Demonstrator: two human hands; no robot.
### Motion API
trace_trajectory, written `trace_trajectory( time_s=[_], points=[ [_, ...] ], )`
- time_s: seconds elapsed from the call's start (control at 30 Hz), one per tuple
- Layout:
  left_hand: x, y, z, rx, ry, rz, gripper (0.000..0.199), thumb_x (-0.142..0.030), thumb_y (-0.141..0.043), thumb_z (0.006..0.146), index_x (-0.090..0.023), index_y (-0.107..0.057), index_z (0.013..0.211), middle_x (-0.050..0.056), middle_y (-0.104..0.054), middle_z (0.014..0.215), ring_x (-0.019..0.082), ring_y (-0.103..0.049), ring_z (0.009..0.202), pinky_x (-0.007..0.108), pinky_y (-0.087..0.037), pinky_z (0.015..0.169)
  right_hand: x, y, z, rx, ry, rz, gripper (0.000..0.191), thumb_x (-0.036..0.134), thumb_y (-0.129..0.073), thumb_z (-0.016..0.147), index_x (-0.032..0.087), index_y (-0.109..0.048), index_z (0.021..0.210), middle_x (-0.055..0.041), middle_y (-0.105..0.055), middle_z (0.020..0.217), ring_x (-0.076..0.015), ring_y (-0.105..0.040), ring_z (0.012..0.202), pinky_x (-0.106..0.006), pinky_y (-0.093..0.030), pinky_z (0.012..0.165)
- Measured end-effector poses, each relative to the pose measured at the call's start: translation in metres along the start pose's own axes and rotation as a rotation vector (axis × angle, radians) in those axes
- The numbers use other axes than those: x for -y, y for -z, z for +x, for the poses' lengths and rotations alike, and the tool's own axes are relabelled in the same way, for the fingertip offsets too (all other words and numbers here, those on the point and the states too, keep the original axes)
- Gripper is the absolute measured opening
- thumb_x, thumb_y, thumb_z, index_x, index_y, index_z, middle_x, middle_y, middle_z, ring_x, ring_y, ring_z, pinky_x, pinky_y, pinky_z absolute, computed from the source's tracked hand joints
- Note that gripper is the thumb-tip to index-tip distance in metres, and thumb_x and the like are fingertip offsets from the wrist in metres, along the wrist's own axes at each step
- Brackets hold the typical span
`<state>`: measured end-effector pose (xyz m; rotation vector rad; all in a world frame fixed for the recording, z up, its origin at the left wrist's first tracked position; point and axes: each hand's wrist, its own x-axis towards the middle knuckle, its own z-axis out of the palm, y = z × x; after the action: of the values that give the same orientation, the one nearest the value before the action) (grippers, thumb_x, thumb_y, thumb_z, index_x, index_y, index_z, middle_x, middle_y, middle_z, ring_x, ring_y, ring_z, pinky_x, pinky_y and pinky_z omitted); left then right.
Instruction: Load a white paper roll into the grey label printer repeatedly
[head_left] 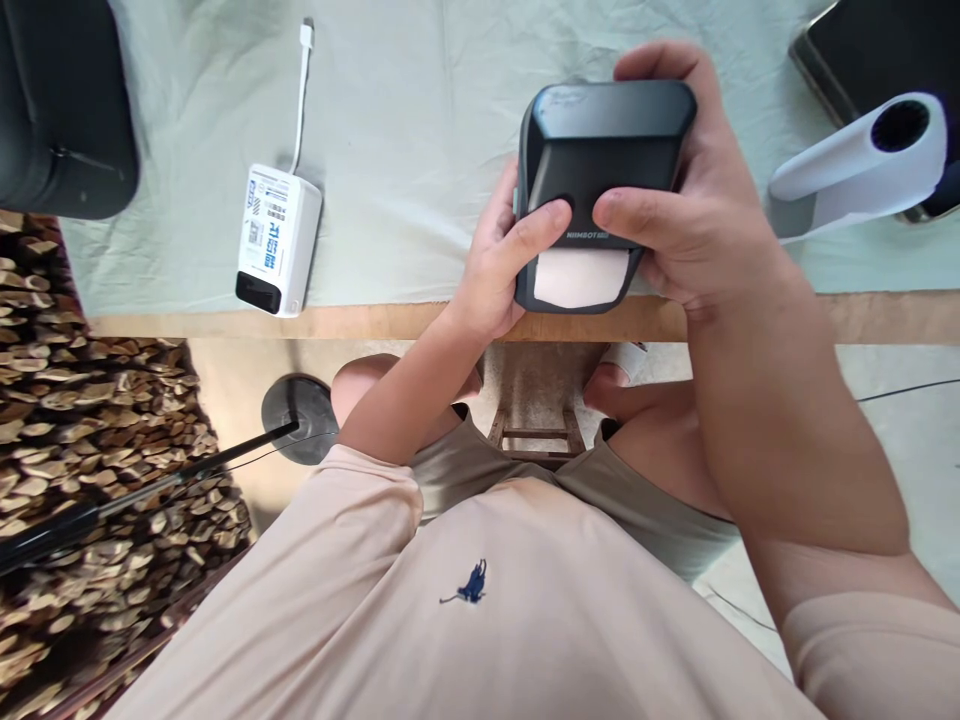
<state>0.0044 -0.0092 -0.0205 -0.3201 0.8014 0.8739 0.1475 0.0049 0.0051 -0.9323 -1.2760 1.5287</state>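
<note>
A dark label printer (600, 170) with "NIIMBOT" lettering is held up over the table's near edge. White label paper (581, 278) shows at its end closest to me. My left hand (506, 250) grips its left side, thumb on the top face. Around the right side wraps my right hand (690, 180), its thumb also on top and its fingers reaching the far corner. The printer's underside and some of my fingertips are hidden. To the left, a white power bank (276, 240) with a short white cable (301, 100) lies on the cloth.
Pale green cloth (397, 130) covers the table, whose wooden edge (360, 322) faces me. A black case (64, 110) stands at far left. At right are a white curved stand (862, 165) and a dark box (885, 60). Stacked firewood (82, 420) and a pole's round base (296, 418) sit lower left.
</note>
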Motion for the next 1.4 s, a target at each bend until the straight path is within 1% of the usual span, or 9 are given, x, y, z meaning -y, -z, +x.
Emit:
trace_trajectory(
  time_s=[0.13, 0.2, 0.27, 0.37, 0.47, 0.63, 0.87, 1.2, 1.4],
  points=[
    [0.004, -0.005, -0.003, -0.182, 0.001, -0.171, 0.034, -0.025, -0.031, 0.073, -0.014, -0.063, 0.066, 0.001, -0.062, 0.071, 0.014, -0.054, 0.097, 0.016, -0.047, 0.072, 0.004, -0.003, -0.005, -0.016, 0.006, -0.028, 0.054, 0.031, -0.056, 0.056, 0.026, -0.026, 0.100, 0.0034, -0.040, 0.097, -0.0002, -0.044, 0.079, -0.012, -0.043, 0.065],
    [0.008, -0.013, -0.007, -0.126, -0.029, -0.194, 0.031, -0.025, -0.033, 0.074, -0.017, -0.063, 0.069, 0.000, -0.063, 0.075, 0.014, -0.052, 0.102, 0.017, -0.046, 0.077, 0.005, -0.004, -0.006, -0.016, -0.001, -0.044, 0.052, 0.030, -0.055, 0.057, 0.026, -0.026, 0.100, 0.0034, -0.040, 0.096, -0.0002, -0.044, 0.079, -0.013, -0.042, 0.064],
    [0.010, -0.021, -0.011, 0.055, -0.096, -0.155, 0.048, -0.024, -0.015, 0.078, -0.005, -0.059, 0.084, 0.001, -0.058, 0.083, 0.017, -0.042, 0.110, 0.027, -0.044, 0.079, 0.005, -0.004, -0.005, -0.035, -0.004, -0.062, 0.050, 0.031, -0.054, 0.059, 0.025, -0.027, 0.100, 0.0035, -0.040, 0.095, 0.0006, -0.043, 0.078, -0.012, -0.041, 0.063],
    [0.007, -0.026, -0.012, 0.332, -0.273, 0.291, 0.034, -0.038, -0.037, 0.074, -0.015, -0.057, 0.088, -0.001, -0.056, 0.100, 0.020, -0.032, 0.119, 0.028, -0.041, 0.089, 0.003, -0.002, -0.001, -0.063, -0.015, -0.093, 0.047, 0.034, -0.051, 0.062, 0.025, -0.027, 0.101, 0.0033, -0.041, 0.091, 0.0019, -0.042, 0.073, -0.012, -0.039, 0.059],
    [-0.001, -0.021, -0.008, 0.268, -0.369, 0.586, 0.041, -0.048, -0.035, 0.072, -0.017, -0.054, 0.091, -0.004, -0.052, 0.107, 0.022, -0.024, 0.123, 0.037, -0.035, 0.096, 0.003, 0.000, 0.003, -0.099, 0.010, -0.142, 0.044, 0.037, -0.048, 0.065, 0.025, -0.029, 0.102, 0.0036, -0.041, 0.093, 0.0031, -0.041, 0.074, -0.011, -0.039, 0.063],
    [-0.006, -0.010, 0.003, 0.346, -0.455, 0.652, 0.028, -0.035, -0.030, 0.078, -0.020, -0.050, 0.091, -0.004, -0.056, 0.097, 0.018, -0.025, 0.124, 0.036, -0.037, 0.098, 0.010, 0.001, 0.004, -0.120, 0.112, -0.202, 0.038, 0.031, -0.045, 0.067, 0.021, -0.035, 0.102, 0.0044, -0.040, 0.105, 0.0000, -0.038, 0.101, -0.014, -0.037, 0.090],
    [-0.003, -0.004, 0.008, 0.334, -0.562, 0.672, 0.022, -0.037, -0.038, 0.075, -0.018, -0.049, 0.071, -0.002, -0.052, 0.069, 0.021, -0.021, 0.125, 0.037, -0.036, 0.098, 0.012, 0.003, 0.002, -0.032, 0.116, -0.249, 0.049, 0.024, -0.050, 0.059, 0.023, -0.035, 0.105, 0.0042, -0.037, 0.110, -0.0014, -0.041, 0.093, -0.013, -0.041, 0.078],
    [-0.007, -0.002, 0.013, 0.377, -0.502, 0.654, 0.023, -0.037, -0.039, 0.075, -0.018, -0.051, 0.076, -0.001, -0.055, 0.072, 0.018, -0.038, 0.115, 0.029, -0.041, 0.091, 0.019, 0.011, -0.001, 0.056, 0.043, -0.374, 0.067, 0.024, -0.059, 0.052, 0.031, -0.028, 0.111, 0.0060, -0.030, 0.118, -0.0026, -0.040, 0.100, -0.007, -0.043, 0.068],
    [-0.005, -0.013, 0.002, 0.432, -0.384, 0.671, 0.034, -0.042, -0.034, 0.075, -0.019, -0.051, 0.093, 0.000, -0.057, 0.083, 0.019, -0.039, 0.114, 0.031, -0.043, 0.088, 0.020, 0.011, 0.004, -0.422, 0.236, -0.448, 0.036, 0.038, -0.052, 0.058, 0.029, -0.048, 0.092, 0.0109, -0.047, 0.089, 0.0011, -0.045, 0.089, -0.004, -0.038, 0.069]
  ],
)
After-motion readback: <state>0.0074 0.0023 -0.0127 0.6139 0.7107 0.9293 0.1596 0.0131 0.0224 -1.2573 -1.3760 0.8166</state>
